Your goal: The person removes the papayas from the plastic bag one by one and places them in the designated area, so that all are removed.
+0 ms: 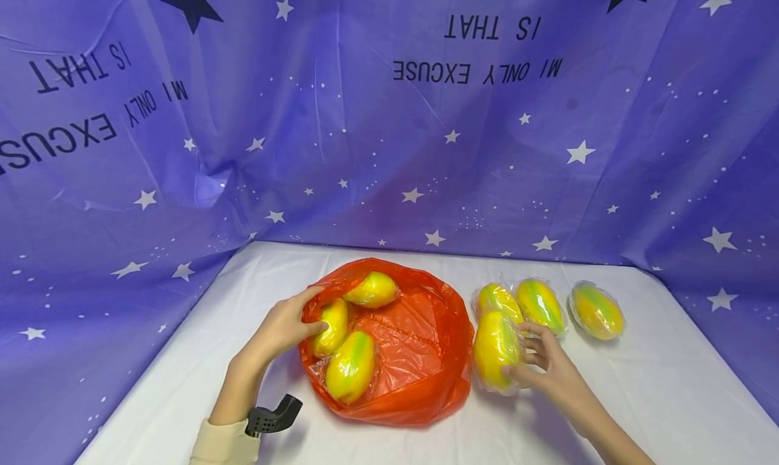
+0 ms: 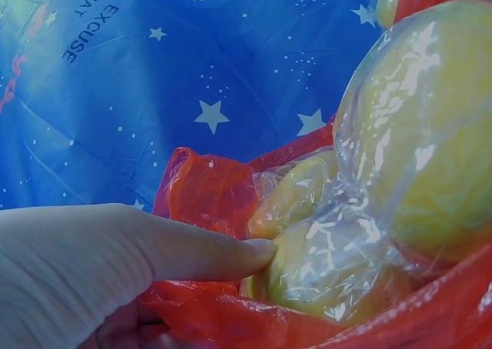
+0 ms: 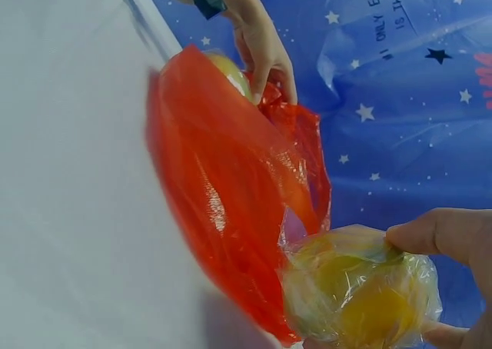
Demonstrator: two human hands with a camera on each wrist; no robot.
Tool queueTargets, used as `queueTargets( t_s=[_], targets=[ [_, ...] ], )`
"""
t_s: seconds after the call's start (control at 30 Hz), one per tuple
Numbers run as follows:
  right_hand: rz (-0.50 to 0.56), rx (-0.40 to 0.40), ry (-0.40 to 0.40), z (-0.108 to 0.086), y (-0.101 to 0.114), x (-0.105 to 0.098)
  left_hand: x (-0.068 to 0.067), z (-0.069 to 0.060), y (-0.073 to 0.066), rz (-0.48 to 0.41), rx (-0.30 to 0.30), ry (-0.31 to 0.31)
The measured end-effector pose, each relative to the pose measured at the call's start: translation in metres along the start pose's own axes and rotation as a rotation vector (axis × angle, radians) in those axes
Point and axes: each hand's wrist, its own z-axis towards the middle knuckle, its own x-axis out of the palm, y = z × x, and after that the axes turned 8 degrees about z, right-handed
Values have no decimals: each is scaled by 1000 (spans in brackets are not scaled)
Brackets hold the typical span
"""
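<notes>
A red plastic bag (image 1: 447, 370) stands with its mouth spread wide, and several film-wrapped yellow-green mangoes (image 1: 351, 367) lie along its left side. My left hand (image 1: 285, 324) grips the bag's left rim, fingers outside and thumb inside. In the left wrist view the thumb (image 2: 207, 249) touches a wrapped mango (image 2: 330, 272). To the right of the bag, my right hand (image 1: 550, 363) holds another wrapped mango (image 1: 496, 350) between thumb and fingers. The right wrist view shows this held mango (image 3: 361, 287) close beside the bag (image 3: 223, 180).
Behind and right of the held mango lie more wrapped mangoes: one (image 1: 499, 296) partly hidden, one (image 1: 540, 306) beside it, and one (image 1: 598, 311) farther right. A white cloth (image 1: 669, 384) covers the table. Purple star-printed fabric (image 1: 365, 147) hangs around the back and sides.
</notes>
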Motion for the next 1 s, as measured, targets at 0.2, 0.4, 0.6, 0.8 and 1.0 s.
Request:
queueTargets(
  t_s=[0.2,0.4,0.6,0.8,1.0],
  targets=[
    [4,69,17,-5,-7,-2,0,0,0,2,8,-4],
    [11,97,26,-7,-13,-2,-1,0,0,3,9,-5],
    [22,85,40,-7,-17,0,0,0,0,1,7,-2],
    [43,127,47,-5,-22,1,0,0,0,4,3,-1],
    [71,143,37,-1,-27,0,0,-1,0,4,9,-4]
  ],
)
